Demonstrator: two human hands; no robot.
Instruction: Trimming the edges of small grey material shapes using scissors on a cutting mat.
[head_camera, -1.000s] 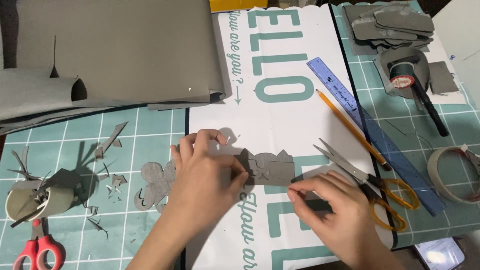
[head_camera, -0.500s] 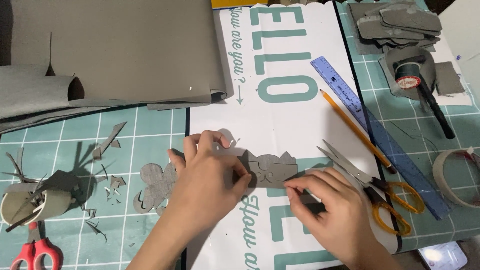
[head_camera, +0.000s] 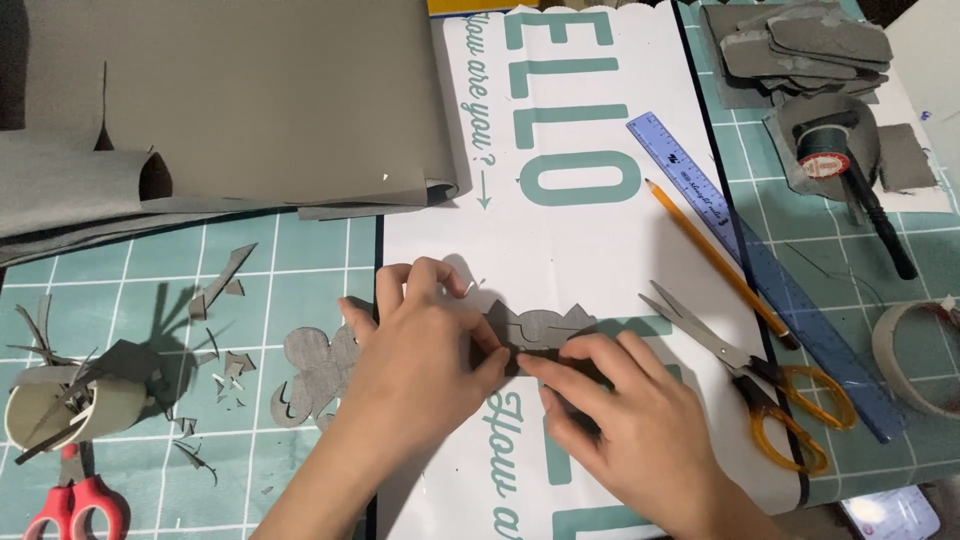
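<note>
My left hand (head_camera: 420, 370) and my right hand (head_camera: 630, 430) press together on a small grey cut-out piece (head_camera: 540, 328) with a scalloped top edge. It lies on a white printed sheet (head_camera: 600, 250) with teal lettering. The fingertips of both hands meet at the piece's lower edge and pinch it there. Part of the piece is hidden under my fingers. Another grey cut-out shape (head_camera: 310, 370) lies just left of my left hand, partly covered by it.
Orange-handled scissors (head_camera: 760, 390), a pencil (head_camera: 715, 260) and a blue ruler (head_camera: 760, 270) lie to the right. A tape roll (head_camera: 915, 360) sits at the right edge. Grey fabric (head_camera: 230, 110) fills the top left. Scraps, a cup (head_camera: 60, 405) and red scissors (head_camera: 75, 495) are on the left.
My right hand has slid left, so its fingertips now meet my left hand's on the grey piece. The view has shifted slightly.
</note>
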